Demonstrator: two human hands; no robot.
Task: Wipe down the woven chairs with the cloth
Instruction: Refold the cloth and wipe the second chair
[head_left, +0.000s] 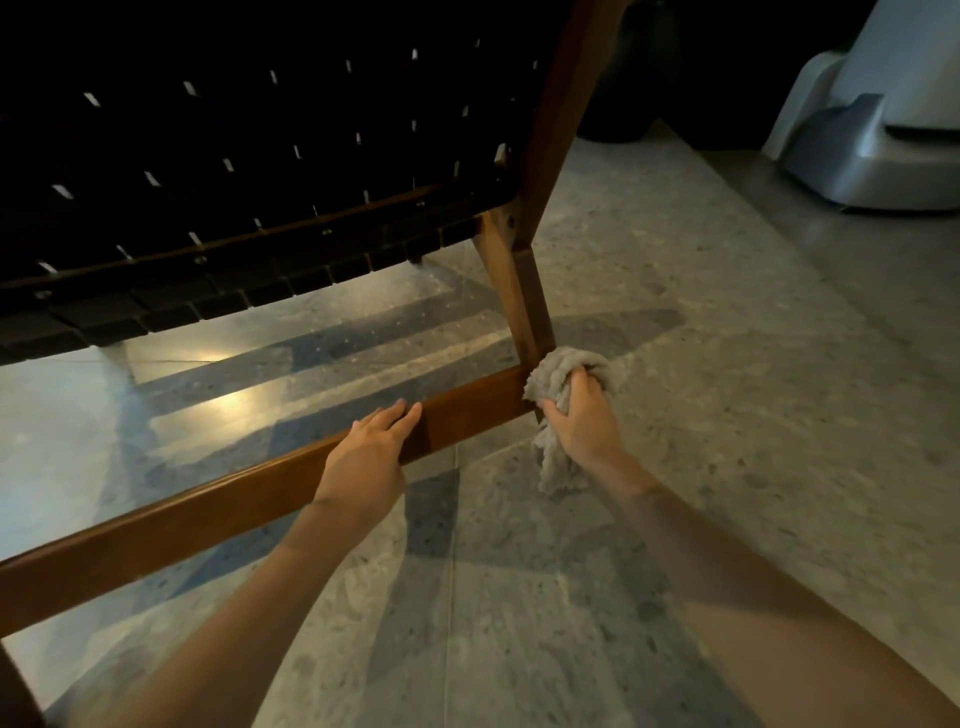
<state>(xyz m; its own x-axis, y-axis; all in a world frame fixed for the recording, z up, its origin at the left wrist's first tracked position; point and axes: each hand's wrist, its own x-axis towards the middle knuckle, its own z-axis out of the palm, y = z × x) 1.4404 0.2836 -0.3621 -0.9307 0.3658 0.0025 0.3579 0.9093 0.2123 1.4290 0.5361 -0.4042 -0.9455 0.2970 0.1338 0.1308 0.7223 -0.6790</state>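
Pressing the grey cloth (557, 378) to the chair leg (529, 306), the right hand (583, 422) clamps it; at nine o'clock the left hand (363, 453) rests straight, closed-together fingers on the crossbar (208, 512).

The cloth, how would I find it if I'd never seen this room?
Find the wooden chair with the dark woven straps, then follow its low rail to the right, where it meets the leg. There the right hand grips the cloth. It is the only soft, fluffy, pale grey thing among hard brown wood.
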